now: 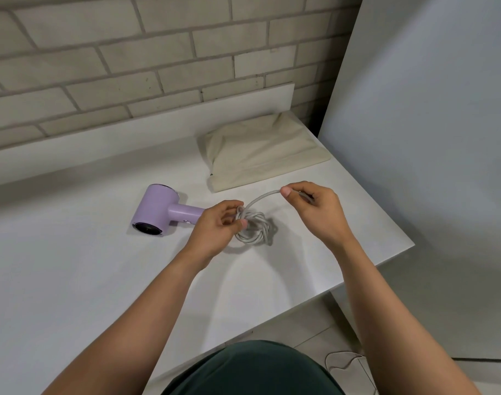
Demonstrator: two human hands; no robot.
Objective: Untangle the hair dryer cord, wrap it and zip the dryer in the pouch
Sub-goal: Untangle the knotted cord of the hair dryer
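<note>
Your pouch (263, 152) lies at the back right of the white counter (72, 266), a cream fabric bag, slack and creased, well apart from the dryer. Whether anything is inside it you cannot tell, and its zip is hard to make out; a small dark speck at its near left corner is too small to identify.

The lilac hair dryer (160, 209) lies on its side to the left, barrel mouth toward you, handle pointing right. The end of that handle disappears behind your left hand (217, 226), so the spot where the cord leaves it is hidden.

The grey cord (250, 226) sits in a knotted bundle on the counter between your hands. Your left hand pinches the bundle's left edge, thumb and fingers curled on the strands. Your right hand (314, 209) pinches one strand that arches up out of the bundle, thumb on top; the rest of that strand vanishes inside the hand. A grey lump at the bundle's right side may be the plug, but it is blurred.
</note>
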